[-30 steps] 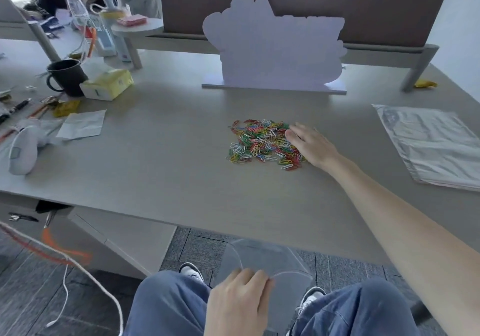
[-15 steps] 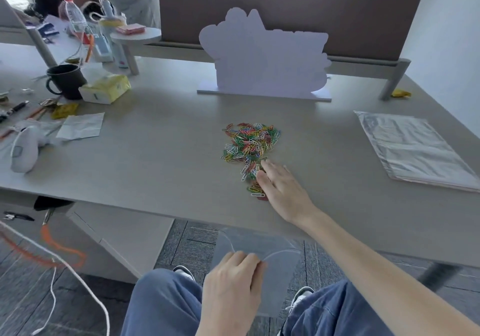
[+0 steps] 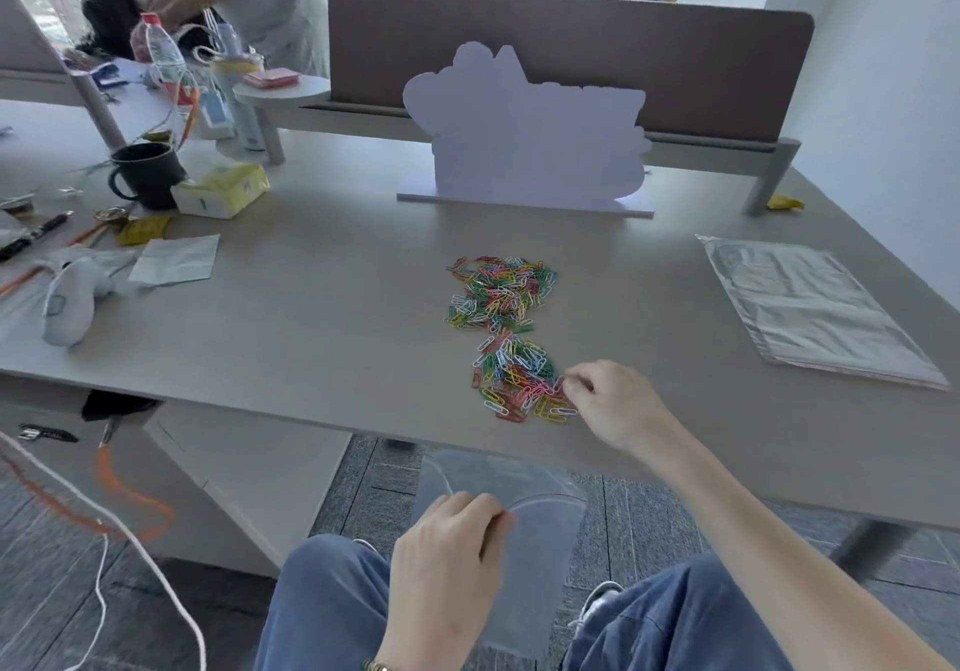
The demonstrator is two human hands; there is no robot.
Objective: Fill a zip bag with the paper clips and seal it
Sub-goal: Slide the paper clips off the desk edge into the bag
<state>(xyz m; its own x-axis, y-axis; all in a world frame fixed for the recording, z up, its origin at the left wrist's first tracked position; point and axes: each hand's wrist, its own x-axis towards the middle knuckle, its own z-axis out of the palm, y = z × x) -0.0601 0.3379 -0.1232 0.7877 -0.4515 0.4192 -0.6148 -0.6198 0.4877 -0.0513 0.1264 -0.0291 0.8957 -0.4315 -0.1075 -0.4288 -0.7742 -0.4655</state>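
**A:** so what changed? A second ago the paper clips (image 3: pixel 501 290) were one pile mid-bench.

**B:** now a chunk's been dragged to the near edge of the bench (image 3: pixel 311 307), so there's a far pile and a near bunch. Looks like staging them to sweep off the edge into the zip bag (image 3: pixel 524 530), which hangs open just below it.

**A:** and the hands?

**B:** right hand (image 3: pixel 615 405) is loosely curled, fingertips on the near bunch. Left hand (image 3: pixel 447 551) pinches the bag's rim. Nothing's in the bag yet.

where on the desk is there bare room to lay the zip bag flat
Bare desk lies between the paper clips and the folded tissue, and between the clips and the stack of bags. The far left around the black mug is crowded.
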